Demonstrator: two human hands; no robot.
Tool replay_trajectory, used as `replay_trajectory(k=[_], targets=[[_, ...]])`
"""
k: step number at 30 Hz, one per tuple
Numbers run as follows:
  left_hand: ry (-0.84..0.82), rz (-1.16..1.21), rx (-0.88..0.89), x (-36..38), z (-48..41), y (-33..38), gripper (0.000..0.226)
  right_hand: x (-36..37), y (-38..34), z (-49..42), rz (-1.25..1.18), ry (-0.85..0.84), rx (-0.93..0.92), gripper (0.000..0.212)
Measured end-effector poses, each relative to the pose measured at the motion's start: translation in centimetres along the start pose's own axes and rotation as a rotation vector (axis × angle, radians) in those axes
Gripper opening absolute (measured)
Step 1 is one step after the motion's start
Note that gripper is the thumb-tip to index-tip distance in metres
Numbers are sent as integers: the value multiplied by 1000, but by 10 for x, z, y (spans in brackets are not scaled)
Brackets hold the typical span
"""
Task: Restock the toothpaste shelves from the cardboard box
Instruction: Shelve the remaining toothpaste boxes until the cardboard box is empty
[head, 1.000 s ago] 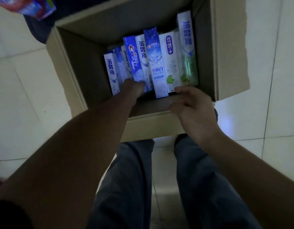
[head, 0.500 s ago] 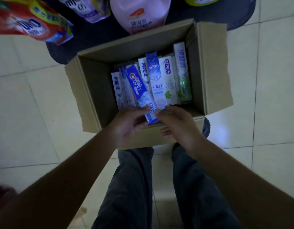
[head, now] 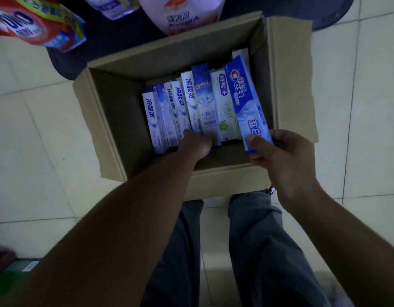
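An open cardboard box (head: 290, 89) stands on the tiled floor in front of my legs. Several toothpaste cartons (head: 180, 107), white and blue, lie side by side inside it. My right hand (head: 287, 160) pinches the near end of a blue Crest toothpaste carton (head: 242, 96), which lies slanted over the right side of the row. My left hand (head: 196, 145) reaches down into the box at the near ends of the middle cartons. Its fingers are hidden behind the hand, so I cannot see whether they hold one.
Beyond the box, on a dark mat (head: 98, 41), lie a red detergent bag (head: 34, 23), a purple pack (head: 116, 7) and a pink bag (head: 182, 12). My trouser legs (head: 258, 251) are below. A green object (head: 14, 269) sits at the lower left.
The blue Crest carton has passed from both hands to my right hand alone and moved to the right side of the box. My left hand has gone back down among the cartons.
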State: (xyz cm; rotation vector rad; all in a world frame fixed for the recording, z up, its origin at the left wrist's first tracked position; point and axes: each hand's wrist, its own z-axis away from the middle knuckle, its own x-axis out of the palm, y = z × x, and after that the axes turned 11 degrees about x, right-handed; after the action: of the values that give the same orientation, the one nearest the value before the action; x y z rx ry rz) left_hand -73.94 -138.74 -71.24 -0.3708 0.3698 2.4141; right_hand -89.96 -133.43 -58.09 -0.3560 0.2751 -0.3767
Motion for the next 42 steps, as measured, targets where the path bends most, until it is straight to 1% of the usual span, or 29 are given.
replay_trajectory(k=[3, 4, 6, 7, 8, 10, 12, 14, 16, 17, 19, 21, 23, 25, 26, 29, 30, 32, 35, 36, 39, 42], targets=[[-18, 119, -8, 16, -10, 21, 83, -5, 2, -3, 34, -10, 7, 10], [-10, 186, -10, 20, -11, 28, 90, -6, 3, -2, 43, -12, 12, 10], [18, 323, -83, 25, -10, 33, 102, -8, 4, -2, 56, -17, 24, 11], [29, 361, -121, 27, -10, 34, 103, -9, 4, -1, 62, -20, 31, 14], [35, 377, -154, 28, -11, 35, 103, -10, 5, -1, 67, -24, 36, 17], [23, 364, -164, 27, -13, 34, 109, -11, 5, -1, 65, -29, 44, 20], [37, 328, -190, 26, -20, 31, 109, -12, 3, -2, 47, -28, 46, 21], [3, 356, -195, 29, -26, 28, 95, -12, 1, -5, 51, -27, 40, 20], [-60, 374, -109, 34, -29, 28, 73, -12, -3, -6, 55, -32, 28, 19], [-57, 351, -53, 35, -29, 29, 65, -13, -5, -7, 56, -36, 19, 19], [11, 305, 36, 32, -21, 29, 55, -15, -9, -5, 66, -42, 6, 19], [107, 286, 89, 17, -2, 23, 55, -18, -15, 2, 63, -55, 1, 18], [232, 144, 167, -11, 26, 8, 53, -23, -26, 16, 49, -81, 8, 17], [387, 33, 307, -45, 61, -12, 36, -30, -42, 33, 49, -118, 8, 16], [448, 39, 386, -67, 82, -20, 29, -33, -55, 47, 50, -142, 0, 16], [562, 53, 558, -133, 145, -35, 32, -42, -98, 91, 67, -233, -66, 13], [594, 46, 602, -151, 163, -39, 33, -44, -113, 106, 80, -268, -108, 12], [637, 68, 699, -191, 209, -38, 35, -47, -147, 145, 107, -340, -211, 16], [657, 231, 830, -245, 281, -23, 41, -42, -196, 213, 132, -425, -335, 21], [654, 301, 866, -265, 308, -15, 45, -39, -213, 240, 142, -440, -379, 26], [673, 489, 943, -321, 383, 8, 53, -29, -254, 316, 132, -439, -483, 36], [697, 612, 1019, -368, 449, 28, 52, -21, -285, 387, 97, -456, -566, 42]])
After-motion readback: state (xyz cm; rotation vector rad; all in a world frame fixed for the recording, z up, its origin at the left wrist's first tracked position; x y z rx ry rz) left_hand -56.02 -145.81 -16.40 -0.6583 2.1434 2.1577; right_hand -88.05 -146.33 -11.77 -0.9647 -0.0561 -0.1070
